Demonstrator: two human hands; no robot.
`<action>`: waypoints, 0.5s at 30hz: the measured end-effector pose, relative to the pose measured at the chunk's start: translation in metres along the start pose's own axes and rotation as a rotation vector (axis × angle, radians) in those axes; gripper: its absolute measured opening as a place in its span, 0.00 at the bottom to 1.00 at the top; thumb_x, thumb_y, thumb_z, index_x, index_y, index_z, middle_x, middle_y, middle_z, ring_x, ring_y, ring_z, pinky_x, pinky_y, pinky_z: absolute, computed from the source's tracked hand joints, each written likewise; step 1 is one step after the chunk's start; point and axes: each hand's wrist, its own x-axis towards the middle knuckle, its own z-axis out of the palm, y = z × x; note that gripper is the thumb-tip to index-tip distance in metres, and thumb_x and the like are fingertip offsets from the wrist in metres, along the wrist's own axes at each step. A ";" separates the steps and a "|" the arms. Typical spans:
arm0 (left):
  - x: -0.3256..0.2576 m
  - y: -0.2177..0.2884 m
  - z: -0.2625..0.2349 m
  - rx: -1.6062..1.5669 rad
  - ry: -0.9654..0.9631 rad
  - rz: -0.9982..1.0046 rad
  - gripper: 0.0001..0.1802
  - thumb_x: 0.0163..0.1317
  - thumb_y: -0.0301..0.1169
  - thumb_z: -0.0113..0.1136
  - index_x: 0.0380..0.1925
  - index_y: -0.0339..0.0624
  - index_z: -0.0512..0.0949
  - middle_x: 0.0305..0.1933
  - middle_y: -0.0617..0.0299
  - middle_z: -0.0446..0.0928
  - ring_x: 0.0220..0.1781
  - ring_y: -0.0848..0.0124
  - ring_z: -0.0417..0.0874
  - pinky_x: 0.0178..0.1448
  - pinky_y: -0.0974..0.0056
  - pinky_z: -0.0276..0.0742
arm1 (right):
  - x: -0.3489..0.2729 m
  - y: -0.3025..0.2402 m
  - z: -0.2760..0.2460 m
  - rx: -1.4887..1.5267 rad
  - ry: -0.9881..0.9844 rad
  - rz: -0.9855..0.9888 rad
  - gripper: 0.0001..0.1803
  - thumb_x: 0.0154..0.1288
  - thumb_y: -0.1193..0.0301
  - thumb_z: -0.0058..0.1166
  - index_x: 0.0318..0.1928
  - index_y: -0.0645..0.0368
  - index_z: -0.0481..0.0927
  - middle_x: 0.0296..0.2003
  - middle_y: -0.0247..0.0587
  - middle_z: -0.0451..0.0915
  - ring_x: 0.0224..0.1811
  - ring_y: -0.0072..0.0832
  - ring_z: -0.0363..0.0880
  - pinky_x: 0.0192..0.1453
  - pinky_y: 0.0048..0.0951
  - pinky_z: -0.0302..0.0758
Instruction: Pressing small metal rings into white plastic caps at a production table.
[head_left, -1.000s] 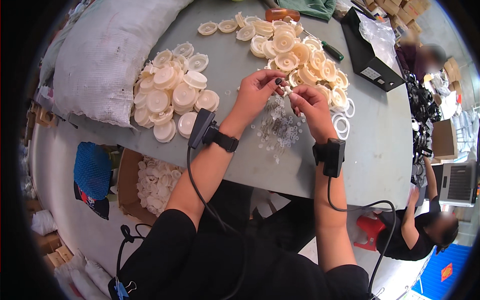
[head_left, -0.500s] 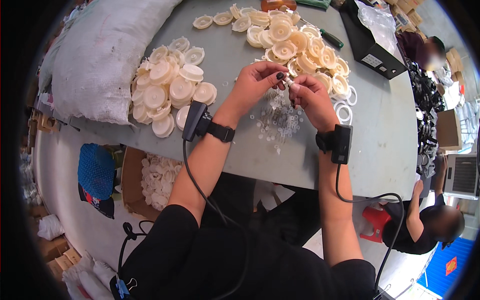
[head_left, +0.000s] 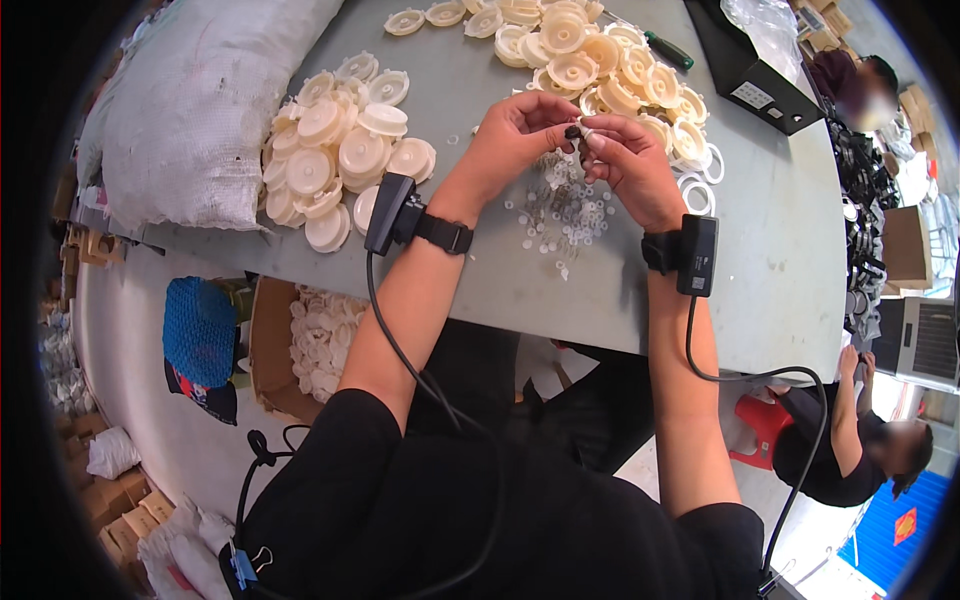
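My left hand [head_left: 522, 142] and my right hand [head_left: 632, 165] meet above the table, fingertips pinched together. Between them is a small white plastic part [head_left: 583, 128], mostly covered by the fingers. Beneath the hands lies a scatter of tiny clear and white washers [head_left: 570, 215]. Just beyond, a heap of round cream plastic caps [head_left: 572, 70] spreads across the table. A second pile of similar caps [head_left: 312, 165] sits to the left of my left forearm. Beside my right wrist are several white rings [head_left: 697, 195].
A big white woven sack [head_left: 190, 120] fills the table's left end. At the far right stand a black box [head_left: 765, 85] and a green-handled screwdriver [head_left: 670, 50]. A carton of white parts [head_left: 325, 335] is below the near edge. Two people are off to the right.
Both hands remain together, their fingers shifted around the small part so less of it shows. The view has moved slightly. At the lower right, the seated person's arms have changed position.
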 end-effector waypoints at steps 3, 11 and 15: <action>0.000 0.001 0.004 -0.012 0.030 0.029 0.11 0.56 0.27 0.61 0.39 0.36 0.75 0.37 0.64 0.78 0.37 0.78 0.77 0.44 0.72 0.73 | 0.000 0.001 -0.002 -0.031 -0.016 -0.027 0.11 0.61 0.74 0.53 0.44 0.62 0.76 0.32 0.37 0.78 0.30 0.21 0.76 0.33 0.21 0.76; 0.003 -0.004 -0.004 0.245 0.357 0.117 0.10 0.61 0.29 0.55 0.38 0.32 0.75 0.33 0.62 0.79 0.32 0.78 0.76 0.38 0.73 0.73 | 0.006 0.007 -0.013 0.044 0.163 -0.150 0.12 0.61 0.73 0.54 0.43 0.65 0.76 0.33 0.40 0.79 0.34 0.24 0.78 0.39 0.25 0.78; -0.001 0.001 -0.017 0.425 0.486 0.188 0.10 0.60 0.29 0.56 0.38 0.33 0.76 0.32 0.62 0.79 0.30 0.79 0.76 0.35 0.73 0.73 | 0.010 0.010 -0.021 -0.112 0.264 -0.207 0.11 0.61 0.73 0.54 0.43 0.65 0.76 0.33 0.39 0.79 0.34 0.22 0.77 0.39 0.24 0.77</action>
